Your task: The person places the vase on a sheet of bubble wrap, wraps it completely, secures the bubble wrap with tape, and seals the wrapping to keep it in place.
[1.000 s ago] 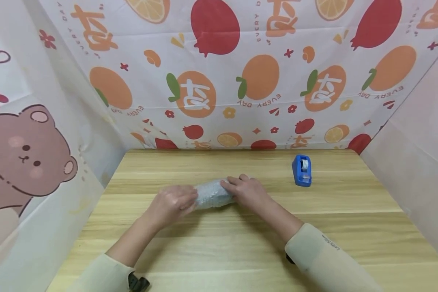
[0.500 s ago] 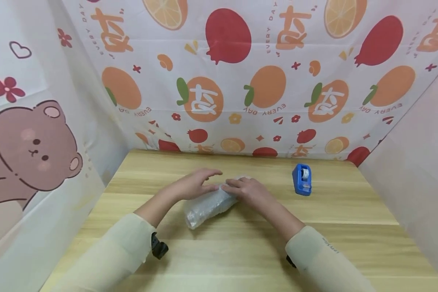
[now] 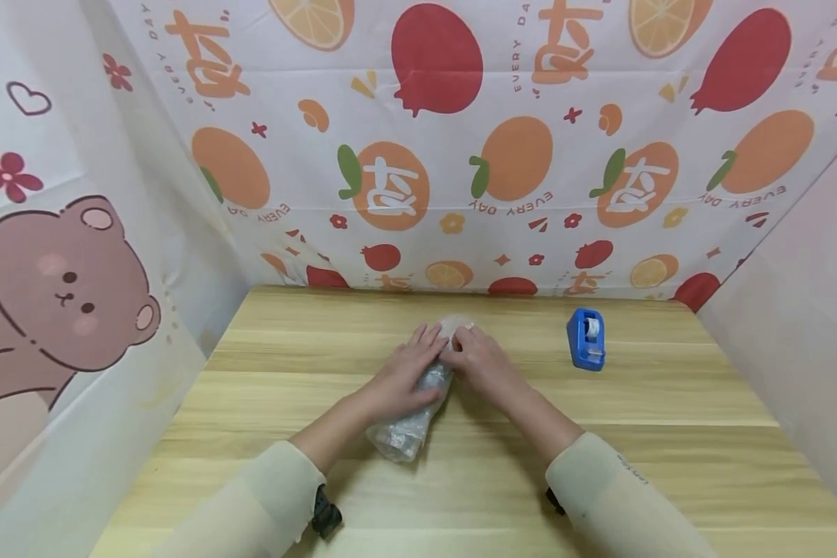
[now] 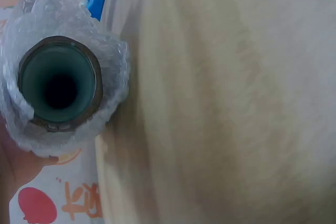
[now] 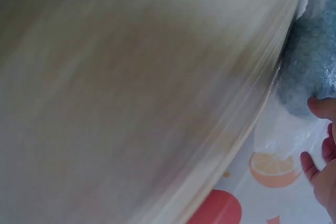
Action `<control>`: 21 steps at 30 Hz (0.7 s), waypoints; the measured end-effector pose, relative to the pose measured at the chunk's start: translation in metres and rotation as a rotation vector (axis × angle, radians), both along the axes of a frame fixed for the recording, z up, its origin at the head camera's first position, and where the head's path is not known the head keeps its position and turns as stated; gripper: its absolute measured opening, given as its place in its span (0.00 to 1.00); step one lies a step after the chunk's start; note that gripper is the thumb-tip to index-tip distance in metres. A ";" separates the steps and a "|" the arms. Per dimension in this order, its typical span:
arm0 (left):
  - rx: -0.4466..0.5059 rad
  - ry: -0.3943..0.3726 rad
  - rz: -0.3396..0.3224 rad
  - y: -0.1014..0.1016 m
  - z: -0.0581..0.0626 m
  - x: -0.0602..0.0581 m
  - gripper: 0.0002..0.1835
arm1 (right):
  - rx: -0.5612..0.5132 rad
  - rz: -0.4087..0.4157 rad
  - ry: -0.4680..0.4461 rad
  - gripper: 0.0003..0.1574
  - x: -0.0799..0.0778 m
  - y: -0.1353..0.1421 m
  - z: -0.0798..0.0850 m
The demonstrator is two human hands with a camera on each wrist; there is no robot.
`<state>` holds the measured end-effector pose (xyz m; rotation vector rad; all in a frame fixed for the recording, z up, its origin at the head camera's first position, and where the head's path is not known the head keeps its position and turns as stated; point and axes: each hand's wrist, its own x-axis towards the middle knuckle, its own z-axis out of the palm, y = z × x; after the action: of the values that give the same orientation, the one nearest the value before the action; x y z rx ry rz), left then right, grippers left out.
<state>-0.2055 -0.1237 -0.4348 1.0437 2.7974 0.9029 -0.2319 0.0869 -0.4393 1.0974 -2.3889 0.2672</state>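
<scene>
A long bundle of bubble wrap (image 3: 408,430) lies slantwise on the table, its near end toward me. In the left wrist view this end shows the dark round rim of a hollow, greenish vessel (image 4: 52,109) inside the wrap. My left hand (image 3: 403,380) rests across the bundle with fingers straight and thumb spread along its near side. At the far end, my right hand (image 3: 487,364) has curled fingers and pinches the bubble wrap. The right wrist view shows a thumb (image 5: 321,107) against the wrapped surface, with a loose clear flap beside it.
A blue tape dispenser (image 3: 587,341) with a roll in it stands to the right on the wooden table (image 3: 600,473). Behind rises a fruit-printed cloth (image 3: 460,155). A bear-printed cloth (image 3: 70,279) hangs at the left, and a pale panel (image 3: 816,341) borders the right side.
My left hand has let go of the bundle's left end and now lies on top of it. The bundle has swung from nearly sideways to pointing toward me. My right hand has curled its fingers.
</scene>
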 end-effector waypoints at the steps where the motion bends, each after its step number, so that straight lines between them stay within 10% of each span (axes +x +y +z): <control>1: -0.026 0.018 0.007 0.003 -0.001 0.002 0.44 | -0.016 -0.029 -0.033 0.17 0.001 0.002 0.000; 12: -0.275 0.088 0.171 0.033 0.003 0.006 0.32 | -0.152 -0.399 -0.679 0.32 0.002 0.068 0.006; 21: -0.318 0.028 0.218 0.027 0.019 -0.005 0.25 | -0.319 -0.508 -0.794 0.15 0.018 0.157 -0.003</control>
<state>-0.2103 -0.0966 -0.4159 0.7246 2.9846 0.4310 -0.2140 0.2434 -0.4427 0.2094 -3.0357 1.0040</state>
